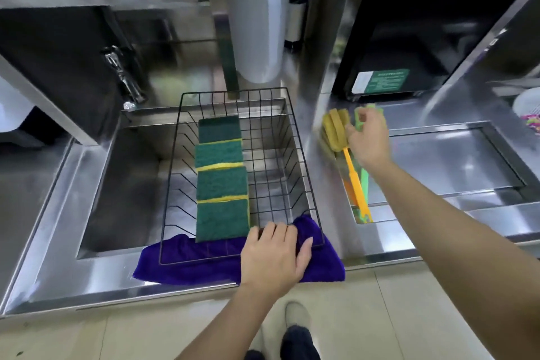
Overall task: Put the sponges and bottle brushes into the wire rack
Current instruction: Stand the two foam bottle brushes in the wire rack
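A black wire rack sits over the sink, its front end resting on a purple cloth. Several green and yellow sponges lie in a row along the rack's middle. My left hand rests flat on the rack's front right corner and the cloth. On the counter to the right lie two bottle brushes: one with a yellow sponge head and orange handle, one green beside it. My right hand is closed around the brushes near their heads; this part is motion-blurred.
A steel sink lies under the rack, with a faucet at the back left. A white cylinder and a pump bottle stand behind. A recessed steel tray and a dark appliance are on the right.
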Action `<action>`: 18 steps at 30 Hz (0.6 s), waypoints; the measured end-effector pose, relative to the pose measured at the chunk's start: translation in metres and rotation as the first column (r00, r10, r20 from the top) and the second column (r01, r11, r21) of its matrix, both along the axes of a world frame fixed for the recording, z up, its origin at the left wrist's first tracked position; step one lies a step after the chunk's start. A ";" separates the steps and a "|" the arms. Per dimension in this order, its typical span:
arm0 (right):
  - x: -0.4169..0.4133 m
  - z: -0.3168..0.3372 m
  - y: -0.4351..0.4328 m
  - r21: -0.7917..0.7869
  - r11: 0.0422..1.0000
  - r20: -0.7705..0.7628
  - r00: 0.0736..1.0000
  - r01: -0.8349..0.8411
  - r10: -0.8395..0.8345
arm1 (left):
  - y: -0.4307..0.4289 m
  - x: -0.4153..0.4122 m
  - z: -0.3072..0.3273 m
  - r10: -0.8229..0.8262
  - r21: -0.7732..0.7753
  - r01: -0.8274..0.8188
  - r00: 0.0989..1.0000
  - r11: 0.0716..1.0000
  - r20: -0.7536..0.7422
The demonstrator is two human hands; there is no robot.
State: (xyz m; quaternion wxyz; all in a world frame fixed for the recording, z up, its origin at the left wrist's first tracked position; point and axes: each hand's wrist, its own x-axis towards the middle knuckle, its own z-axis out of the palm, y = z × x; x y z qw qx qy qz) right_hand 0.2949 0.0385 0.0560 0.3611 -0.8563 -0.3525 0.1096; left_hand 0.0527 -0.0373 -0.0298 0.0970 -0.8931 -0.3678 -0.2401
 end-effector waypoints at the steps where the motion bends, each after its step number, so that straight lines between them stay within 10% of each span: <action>1: 0.006 -0.004 -0.007 -0.017 0.999 -0.011 0.999 0.048 -0.048 | 0.001 0.001 -0.001 0.000 0.005 0.000 1.000 1.000 0.000; 18: 0.022 -0.048 -0.048 -0.420 0.906 -0.128 0.985 0.052 -0.116 | 0.001 0.000 -0.002 -0.003 0.058 0.001 0.999 0.998 0.038</action>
